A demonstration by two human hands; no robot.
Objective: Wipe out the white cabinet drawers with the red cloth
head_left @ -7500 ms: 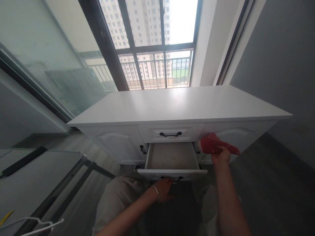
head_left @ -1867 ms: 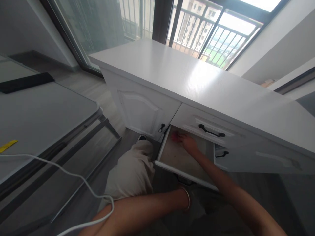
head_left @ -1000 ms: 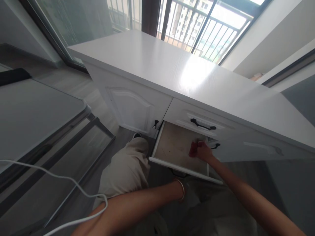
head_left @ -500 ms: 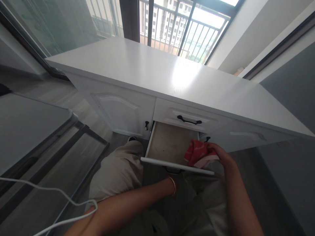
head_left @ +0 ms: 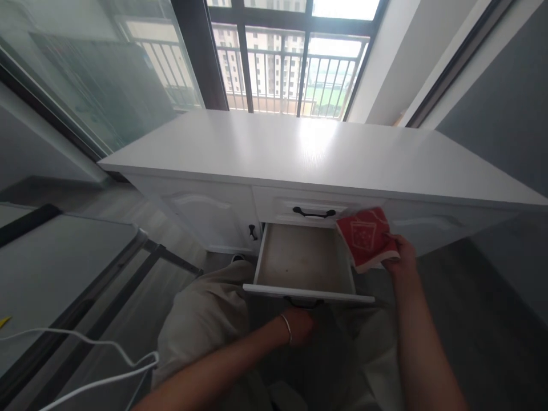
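My right hand (head_left: 400,257) is closed on one edge of a red cloth (head_left: 363,237) with a pale pattern and a pinkish border. The cloth hangs spread out over the right side of the pulled-out drawer (head_left: 306,260), in front of the cabinet. Inside, the drawer has a light bottom with a small dark speck on it. Below the drawer front, my left hand (head_left: 302,325) is right by its black handle (head_left: 303,303), with a bangle (head_left: 287,329) at the wrist. Shadow hides the left fingers, so their grip cannot be made out.
The drawer belongs to a white cabinet (head_left: 240,142) with a closed upper drawer (head_left: 312,204) and doors at both sides. A folding frame with a grey panel (head_left: 81,257) stands at left, and a white cable (head_left: 98,342) runs beside my left arm. Balcony glass (head_left: 278,68) lies behind.
My right hand has lifted the red cloth from inside the drawer, up and to the right; it was bunched and now hangs spread. My left hand stays by the handle. The view has tilted up.
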